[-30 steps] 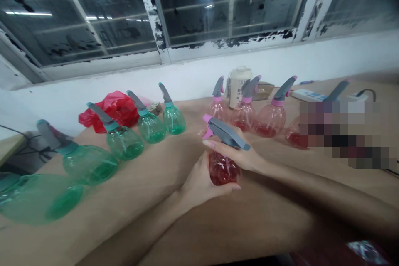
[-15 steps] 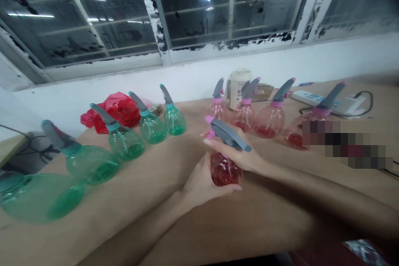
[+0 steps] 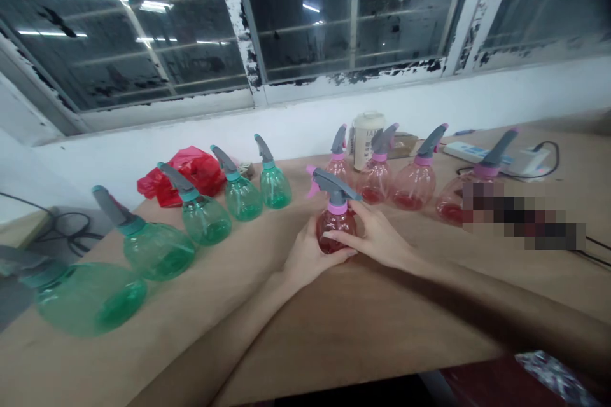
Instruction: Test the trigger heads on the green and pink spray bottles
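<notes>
A pink spray bottle (image 3: pixel 337 223) with a grey trigger head and pink collar stands upright in front of me, with red liquid inside. Around its left side wraps my left hand (image 3: pixel 305 248), the thumb low across the front. From the right, my right hand (image 3: pixel 382 235) grips the same bottle, thumb on its front and fingers at the shoulder below the head. The bottle's far side is hidden. Behind it, a row of similar pink spray bottles (image 3: pixel 413 186) stands on the wooden table (image 3: pixel 305 331).
Several green spray bottles (image 3: pixel 160 251) line the left side. A red plastic bag (image 3: pixel 184 172) lies behind them. At the back stand a paper cup (image 3: pixel 366 143) and a small box (image 3: pixel 401 145). A power strip (image 3: pixel 477 154) with a cable is at the right, below the window wall.
My right hand has moved down from the spray head to the bottle's body. The bottle now sits slightly farther from me, its trigger head more plainly visible. The view has shifted slightly.
</notes>
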A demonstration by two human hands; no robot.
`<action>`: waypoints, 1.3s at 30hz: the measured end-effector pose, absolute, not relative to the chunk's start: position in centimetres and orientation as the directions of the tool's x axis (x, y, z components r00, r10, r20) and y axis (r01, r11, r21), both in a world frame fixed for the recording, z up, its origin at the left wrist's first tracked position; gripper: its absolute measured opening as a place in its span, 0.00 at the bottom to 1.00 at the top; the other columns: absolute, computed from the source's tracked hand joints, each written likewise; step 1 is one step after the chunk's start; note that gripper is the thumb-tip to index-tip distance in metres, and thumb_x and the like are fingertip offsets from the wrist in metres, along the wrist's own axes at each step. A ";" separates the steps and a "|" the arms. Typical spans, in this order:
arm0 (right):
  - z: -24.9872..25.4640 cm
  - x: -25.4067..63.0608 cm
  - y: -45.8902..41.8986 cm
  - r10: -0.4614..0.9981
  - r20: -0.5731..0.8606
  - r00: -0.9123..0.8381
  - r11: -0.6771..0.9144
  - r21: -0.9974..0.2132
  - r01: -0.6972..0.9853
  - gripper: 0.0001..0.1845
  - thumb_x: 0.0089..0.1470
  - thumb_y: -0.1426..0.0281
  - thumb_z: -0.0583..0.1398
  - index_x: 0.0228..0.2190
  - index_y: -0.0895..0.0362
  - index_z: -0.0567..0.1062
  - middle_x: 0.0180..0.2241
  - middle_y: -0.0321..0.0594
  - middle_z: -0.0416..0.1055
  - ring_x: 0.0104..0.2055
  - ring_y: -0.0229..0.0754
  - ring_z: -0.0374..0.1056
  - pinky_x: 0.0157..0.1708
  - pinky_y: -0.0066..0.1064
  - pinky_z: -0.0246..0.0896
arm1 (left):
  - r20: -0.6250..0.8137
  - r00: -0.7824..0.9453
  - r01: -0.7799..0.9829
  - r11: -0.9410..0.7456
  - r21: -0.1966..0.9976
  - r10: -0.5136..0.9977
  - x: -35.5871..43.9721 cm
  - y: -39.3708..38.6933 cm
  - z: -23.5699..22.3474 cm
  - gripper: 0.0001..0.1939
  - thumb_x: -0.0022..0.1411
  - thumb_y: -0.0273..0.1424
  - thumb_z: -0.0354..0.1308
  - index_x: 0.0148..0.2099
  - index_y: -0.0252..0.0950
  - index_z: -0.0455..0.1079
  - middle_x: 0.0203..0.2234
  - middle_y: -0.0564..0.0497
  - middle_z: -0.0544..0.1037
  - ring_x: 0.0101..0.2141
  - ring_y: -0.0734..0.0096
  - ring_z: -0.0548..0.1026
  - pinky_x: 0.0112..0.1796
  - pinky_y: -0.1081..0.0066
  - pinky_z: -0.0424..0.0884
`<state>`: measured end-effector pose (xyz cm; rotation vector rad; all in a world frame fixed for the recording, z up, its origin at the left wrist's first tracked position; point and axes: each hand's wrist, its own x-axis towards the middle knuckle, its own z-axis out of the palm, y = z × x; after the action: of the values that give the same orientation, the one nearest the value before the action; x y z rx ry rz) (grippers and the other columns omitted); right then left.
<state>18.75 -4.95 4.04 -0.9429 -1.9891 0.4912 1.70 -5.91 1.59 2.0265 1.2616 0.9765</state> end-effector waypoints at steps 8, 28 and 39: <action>4.9 17.1 -2.4 0.838 0.477 -0.264 0.497 -0.470 0.729 0.32 0.51 0.48 0.56 0.47 0.60 0.67 0.47 0.53 0.69 0.52 0.56 0.64 0.46 0.48 0.61 | 0.470 0.066 0.611 -0.408 0.678 0.880 1.4 -5.2 -0.4 0.42 0.56 0.43 0.59 0.64 0.37 0.40 0.58 0.36 0.57 0.59 0.48 0.57 0.55 0.47 0.56; 6.2 10.5 4.5 0.949 0.316 -0.021 0.145 -0.374 0.916 0.34 0.54 0.49 0.54 0.48 0.67 0.66 0.47 0.63 0.68 0.49 0.56 0.68 0.43 0.39 0.62 | 0.375 -0.006 0.837 -0.200 0.509 0.927 0.3 -3.5 -1.0 0.17 0.56 0.31 0.57 0.46 0.34 0.58 0.43 0.42 0.65 0.47 0.52 0.67 0.47 0.53 0.64; 6.7 9.3 6.5 0.949 0.314 -0.026 0.150 -0.378 0.913 0.30 0.57 0.54 0.55 0.49 0.68 0.66 0.47 0.62 0.69 0.50 0.53 0.67 0.45 0.35 0.59 | 0.350 0.028 0.855 -0.204 0.476 0.936 0.2 -3.6 -0.8 0.16 0.57 0.31 0.56 0.46 0.32 0.60 0.43 0.40 0.65 0.46 0.52 0.68 0.46 0.55 0.65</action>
<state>9.28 6.52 6.67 -1.7704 -1.9456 0.0959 0.23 -3.61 -0.84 2.1521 1.8917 0.9152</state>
